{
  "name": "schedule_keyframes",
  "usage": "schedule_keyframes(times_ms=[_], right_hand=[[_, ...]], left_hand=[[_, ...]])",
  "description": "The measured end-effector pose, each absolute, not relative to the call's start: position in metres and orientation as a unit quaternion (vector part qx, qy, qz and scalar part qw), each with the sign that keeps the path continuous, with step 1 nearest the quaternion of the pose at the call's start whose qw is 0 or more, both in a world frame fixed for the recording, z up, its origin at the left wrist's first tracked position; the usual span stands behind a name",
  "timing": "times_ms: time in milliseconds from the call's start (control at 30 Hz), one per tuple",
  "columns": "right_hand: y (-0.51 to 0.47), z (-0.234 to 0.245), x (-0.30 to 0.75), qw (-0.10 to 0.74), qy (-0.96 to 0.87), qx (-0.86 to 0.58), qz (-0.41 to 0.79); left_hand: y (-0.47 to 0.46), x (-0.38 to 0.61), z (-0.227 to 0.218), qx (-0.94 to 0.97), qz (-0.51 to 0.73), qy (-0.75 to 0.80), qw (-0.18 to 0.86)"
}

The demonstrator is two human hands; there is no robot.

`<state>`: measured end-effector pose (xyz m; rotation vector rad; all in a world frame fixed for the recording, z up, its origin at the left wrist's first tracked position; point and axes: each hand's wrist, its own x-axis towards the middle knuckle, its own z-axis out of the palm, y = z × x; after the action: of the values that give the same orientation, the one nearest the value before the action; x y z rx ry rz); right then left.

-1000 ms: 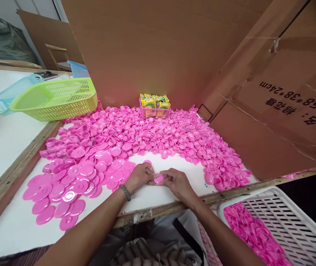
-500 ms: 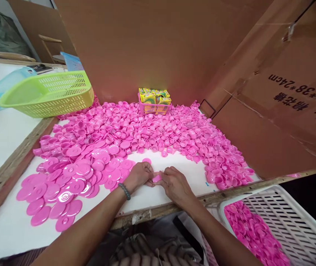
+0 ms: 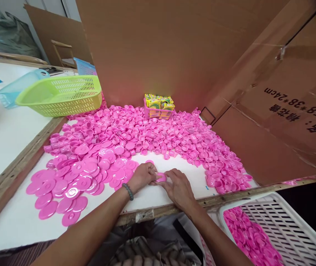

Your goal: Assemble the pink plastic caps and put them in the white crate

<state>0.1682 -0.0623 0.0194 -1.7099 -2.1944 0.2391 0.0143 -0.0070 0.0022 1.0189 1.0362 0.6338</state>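
My left hand (image 3: 142, 176) and my right hand (image 3: 176, 187) meet over the white table (image 3: 13, 221) near its front edge. Both pinch a small pink plastic piece (image 3: 161, 177) between their fingertips. A beaded bracelet sits on my left wrist. To the left of my hands lies a spread of flat pink discs (image 3: 71, 181). Behind them a wide heap of small pink cups (image 3: 158, 138) covers the table up to the cardboard wall.
A small pink basket of yellow packets (image 3: 158, 106) stands at the back. A green basket (image 3: 60, 95) and a blue tray (image 3: 13, 88) sit at left. A white crate (image 3: 279, 225) with pink pieces is at lower right. Cardboard sheets (image 3: 257, 92) wall the back and right.
My hands stay together on the pink piece, fingers shifting slightly. The camera view has moved a little.
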Motion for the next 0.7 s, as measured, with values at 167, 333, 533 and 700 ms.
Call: schedule_keyframes(times_ms=[167,333,533,700], right_hand=[[-0.054,0.023,0.168,0.172,-0.818,-0.527,0.152],[-0.046,0.025,0.167,0.130,-0.834,-0.519,0.138],[-0.054,0.022,0.171,0.174,-0.829,-0.517,0.121],[-0.102,0.035,0.230,0.251,-0.749,-0.612,-0.037]], left_hand=[[-0.005,0.016,0.001,0.450,0.283,0.475,0.701],[-0.004,0.017,0.000,0.442,0.262,0.496,0.700],[-0.003,0.016,0.006,0.572,0.259,0.496,0.600],[0.001,0.003,0.011,0.724,0.299,0.582,0.219]])
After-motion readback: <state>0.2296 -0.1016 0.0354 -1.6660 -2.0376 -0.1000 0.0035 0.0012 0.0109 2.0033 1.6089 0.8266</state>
